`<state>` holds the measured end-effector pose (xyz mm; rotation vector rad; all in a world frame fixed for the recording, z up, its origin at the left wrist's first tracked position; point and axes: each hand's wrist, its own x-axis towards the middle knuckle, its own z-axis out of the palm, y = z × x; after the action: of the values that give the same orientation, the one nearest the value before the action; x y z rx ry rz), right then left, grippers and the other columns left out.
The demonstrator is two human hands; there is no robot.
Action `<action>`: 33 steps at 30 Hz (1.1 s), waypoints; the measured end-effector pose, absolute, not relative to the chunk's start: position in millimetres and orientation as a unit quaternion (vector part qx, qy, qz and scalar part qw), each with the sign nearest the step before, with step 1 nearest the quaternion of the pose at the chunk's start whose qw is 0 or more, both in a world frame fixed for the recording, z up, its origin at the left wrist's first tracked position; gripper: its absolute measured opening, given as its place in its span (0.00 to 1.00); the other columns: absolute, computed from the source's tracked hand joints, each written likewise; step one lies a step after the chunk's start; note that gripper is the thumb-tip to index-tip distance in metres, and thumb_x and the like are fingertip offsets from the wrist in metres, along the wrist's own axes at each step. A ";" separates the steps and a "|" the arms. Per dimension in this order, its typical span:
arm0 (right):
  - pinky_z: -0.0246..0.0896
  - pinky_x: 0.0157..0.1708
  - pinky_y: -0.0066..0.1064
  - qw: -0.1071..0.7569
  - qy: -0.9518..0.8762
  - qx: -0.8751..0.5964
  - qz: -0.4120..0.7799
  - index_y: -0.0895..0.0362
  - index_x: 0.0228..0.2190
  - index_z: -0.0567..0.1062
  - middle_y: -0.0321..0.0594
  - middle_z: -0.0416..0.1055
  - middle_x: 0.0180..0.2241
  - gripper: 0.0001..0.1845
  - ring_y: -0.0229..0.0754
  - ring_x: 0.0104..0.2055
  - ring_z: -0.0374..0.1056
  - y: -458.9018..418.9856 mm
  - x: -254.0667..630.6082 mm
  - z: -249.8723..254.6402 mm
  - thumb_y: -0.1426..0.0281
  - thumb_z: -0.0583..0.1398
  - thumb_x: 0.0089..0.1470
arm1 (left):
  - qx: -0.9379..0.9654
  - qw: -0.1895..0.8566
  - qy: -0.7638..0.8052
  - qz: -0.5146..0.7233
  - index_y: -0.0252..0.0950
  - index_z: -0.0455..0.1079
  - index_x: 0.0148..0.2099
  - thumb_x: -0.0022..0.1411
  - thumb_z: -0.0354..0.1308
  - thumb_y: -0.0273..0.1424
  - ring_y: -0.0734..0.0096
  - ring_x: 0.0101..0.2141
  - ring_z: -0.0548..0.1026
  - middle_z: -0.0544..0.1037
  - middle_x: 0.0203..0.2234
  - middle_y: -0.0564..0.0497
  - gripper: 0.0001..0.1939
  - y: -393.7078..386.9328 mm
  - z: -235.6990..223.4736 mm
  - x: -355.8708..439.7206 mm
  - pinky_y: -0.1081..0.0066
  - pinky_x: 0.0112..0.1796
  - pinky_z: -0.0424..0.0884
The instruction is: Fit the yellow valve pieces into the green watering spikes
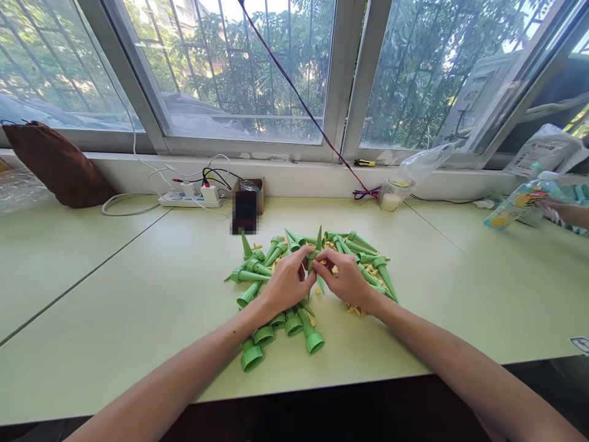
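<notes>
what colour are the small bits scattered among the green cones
Yellow; the small bits show best in the head view.

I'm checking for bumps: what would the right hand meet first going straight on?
Probably the green spike in the left hand; the right hand looks very close, though depth is unclear.

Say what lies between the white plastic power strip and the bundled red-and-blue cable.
Head view: a brown cardboard box, partly behind a dark, pixelated rectangle.
</notes>
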<state>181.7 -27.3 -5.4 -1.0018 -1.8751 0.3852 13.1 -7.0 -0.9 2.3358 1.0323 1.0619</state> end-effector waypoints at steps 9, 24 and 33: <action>0.58 0.28 0.30 0.461 -0.770 -0.408 0.165 0.54 0.30 0.69 0.33 0.67 0.24 0.08 0.37 0.24 0.62 -27.1 182.3 -6.6 0.67 0.56 0.63 | 0.833 0.201 0.366 0.362 0.38 0.67 0.50 0.59 0.55 0.26 0.74 0.23 0.69 0.71 0.24 0.57 0.16 -6.3 -1.3 13.3 0.73 0.28 0.65; 0.57 0.28 0.30 0.451 -0.776 -0.404 0.174 0.55 0.30 0.69 0.33 0.66 0.24 0.07 0.37 0.24 0.60 -26.8 183.0 -8.3 0.69 0.56 0.62 | 0.841 0.213 0.363 0.339 0.37 0.67 0.52 0.58 0.54 0.25 0.74 0.23 0.69 0.71 0.25 0.57 0.18 -7.0 -1.1 13.3 0.73 0.29 0.65; 0.56 0.28 0.29 0.456 -0.777 -0.397 0.175 0.55 0.31 0.69 0.33 0.66 0.24 0.07 0.37 0.24 0.60 -25.5 183.7 -10.4 0.69 0.56 0.62 | 0.843 0.210 0.363 0.338 0.36 0.67 0.52 0.58 0.53 0.25 0.75 0.24 0.68 0.71 0.25 0.57 0.18 -7.8 -0.3 13.5 0.74 0.29 0.65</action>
<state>183.7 -25.5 -10.4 -0.9796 -1.9154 0.4315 13.5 -7.8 -0.3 2.3424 1.0098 0.9392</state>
